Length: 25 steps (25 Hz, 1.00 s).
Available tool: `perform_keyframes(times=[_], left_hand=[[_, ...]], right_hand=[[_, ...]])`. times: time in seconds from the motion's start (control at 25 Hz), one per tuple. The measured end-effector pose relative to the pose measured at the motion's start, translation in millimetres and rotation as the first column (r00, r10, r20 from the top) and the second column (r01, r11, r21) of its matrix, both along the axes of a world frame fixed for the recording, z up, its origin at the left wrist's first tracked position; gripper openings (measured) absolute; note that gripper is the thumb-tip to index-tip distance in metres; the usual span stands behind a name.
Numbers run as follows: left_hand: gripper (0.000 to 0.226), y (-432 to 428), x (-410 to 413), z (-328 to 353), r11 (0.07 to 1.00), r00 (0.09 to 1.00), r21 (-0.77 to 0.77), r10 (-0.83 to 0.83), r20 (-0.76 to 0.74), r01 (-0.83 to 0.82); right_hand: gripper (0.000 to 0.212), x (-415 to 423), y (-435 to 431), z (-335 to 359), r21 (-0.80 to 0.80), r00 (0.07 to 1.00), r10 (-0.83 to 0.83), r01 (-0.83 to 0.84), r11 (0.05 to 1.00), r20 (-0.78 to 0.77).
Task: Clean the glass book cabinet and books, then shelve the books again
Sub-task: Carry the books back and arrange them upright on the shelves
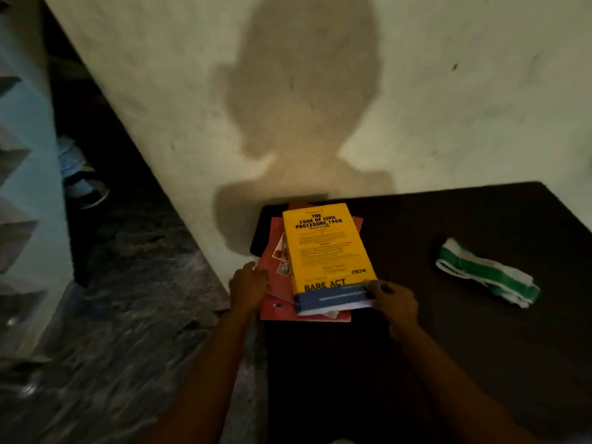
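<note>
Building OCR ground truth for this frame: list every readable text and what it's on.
"THE CODE OF CIVIL PROCEDURE, 1908": yellow book, top of cover.
"2024": same cover, lower right.
"BARE ACT": same cover, bottom left.
Too blurred to read: the fine print mid-cover and the line on the blue band along the cover's bottom edge.
No readable text: red books beneath, green-and-white cloth.

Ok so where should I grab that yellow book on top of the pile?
Take the yellow book by its near right corner, coming in from the right over the bare table. It lies flat on the red books, and that corner juts past them, so fingers should slip underneath with the thumb on the cover.
</note>
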<state>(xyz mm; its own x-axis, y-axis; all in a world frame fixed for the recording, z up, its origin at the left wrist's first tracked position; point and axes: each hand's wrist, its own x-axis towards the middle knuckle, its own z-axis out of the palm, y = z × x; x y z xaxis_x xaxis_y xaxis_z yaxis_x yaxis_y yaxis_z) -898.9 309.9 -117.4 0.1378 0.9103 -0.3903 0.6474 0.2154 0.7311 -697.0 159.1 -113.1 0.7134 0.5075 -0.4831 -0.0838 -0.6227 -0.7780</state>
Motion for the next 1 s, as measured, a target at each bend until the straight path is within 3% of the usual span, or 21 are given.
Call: perform_keyframes(times=[0.08, 0.12, 0.2, 0.32, 0.4, 0.48, 0.68, 0.8, 1.0], left_hand=[[0.024, 10.1, 1.2, 0.6, 0.999, 0.999, -0.033, -0.043, 0.001, 0.043], [0.021, 14.4, 1.5, 4.9, 0.997, 0.999, -0.073, -0.03, 0.042, 0.033], [0.019, 21.8, 0.2, 7.6, 0.99, 0.992, -0.129, -0.048, 0.117, 0.063], [0.016, 24.4, 1.6, 13.3, 0.972, 0.945, -0.203, -0.051, 0.324, 0.122], [0.024, 21.0, 1.0, 16.6, 0.93, 0.874, -0.326, 0.011, 0.485, 0.17], [0.032, 26.0, 2.4, 21.2, 0.9, 0.861, -0.382, 0.015, 0.508, 0.21], [0.023, 29.0, 19.5, 37.9, 0.808, 0.857, -0.516, 0.026, 0.514, 0.284], [0.029, 14.3, 25.6, 41.2, 0.827, 0.831, -0.434, -0.071, 0.551, 0.358], [0.035, -30.6, 23.8, 74.2, 0.899, 0.816, -0.23, -0.2, 0.543, 0.373]], right_hand=[[0.032, -9.9, -3.1, 10.3, -0.068, 0.942, 0.104, -0.087, 0.994, 0.32], [0.034, -21.2, 0.4, 17.6, -0.068, 0.899, 0.157, -0.141, 0.988, 0.409], [0.044, -53.9, 16.3, 30.1, -0.084, 0.859, 0.289, -0.281, 0.956, 0.421], [0.079, -97.1, 47.8, 26.6, -0.475, 0.697, 0.618, -0.432, 0.767, 0.363], [0.085, -108.3, 58.6, 25.2, -0.616, 0.647, 0.693, -0.415, 0.67, 0.318], [0.078, -107.2, 62.7, 30.6, -0.657, 0.627, 0.701, -0.375, 0.654, 0.34], [0.063, -84.3, 67.0, 56.8, -0.682, 0.583, 0.694, -0.301, 0.667, 0.422], [0.054, -77.1, 51.5, 68.7, -0.641, 0.579, 0.642, -0.248, 0.726, 0.503], [0.044, -46.9, -16.7, 110.0, -0.407, 0.706, 0.357, -0.106, 0.907, 0.612]])
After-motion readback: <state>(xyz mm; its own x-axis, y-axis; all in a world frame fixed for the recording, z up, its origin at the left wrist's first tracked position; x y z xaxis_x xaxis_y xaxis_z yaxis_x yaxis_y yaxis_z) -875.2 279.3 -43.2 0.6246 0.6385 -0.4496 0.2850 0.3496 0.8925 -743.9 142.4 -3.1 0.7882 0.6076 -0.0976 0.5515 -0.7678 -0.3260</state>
